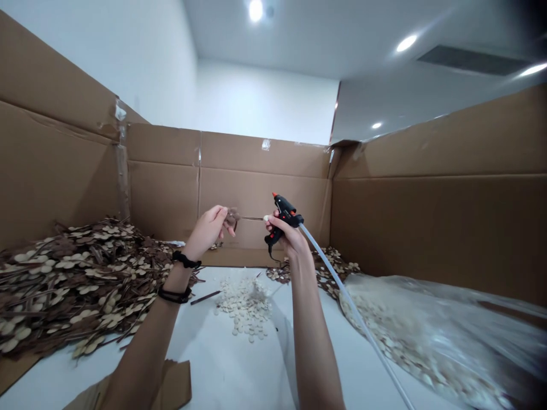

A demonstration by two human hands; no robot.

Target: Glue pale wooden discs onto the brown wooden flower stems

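In the middle of the view my left hand (210,226) pinches a brown flower-shaped piece (233,215), slightly blurred. A thin strand or stem (252,218) runs from it to my right hand (291,234); which of the two it is I cannot tell. My right hand is closed around a black glue gun (285,209) with an orange tip pointing up and left. A small cream disc (266,218) shows at the right thumb and fingertip. From the back of the gun a long whitish glue stick (342,287) extends down to the right. Both hands are raised above the table.
On the white table (222,364) lie loose cream discs (248,310) and a brown stick (205,297). Brown and cream flower pieces (77,279) are heaped at left, with more (337,265) behind right. A clear bag (427,324) of discs lies right. Cardboard walls (265,188) enclose the table.
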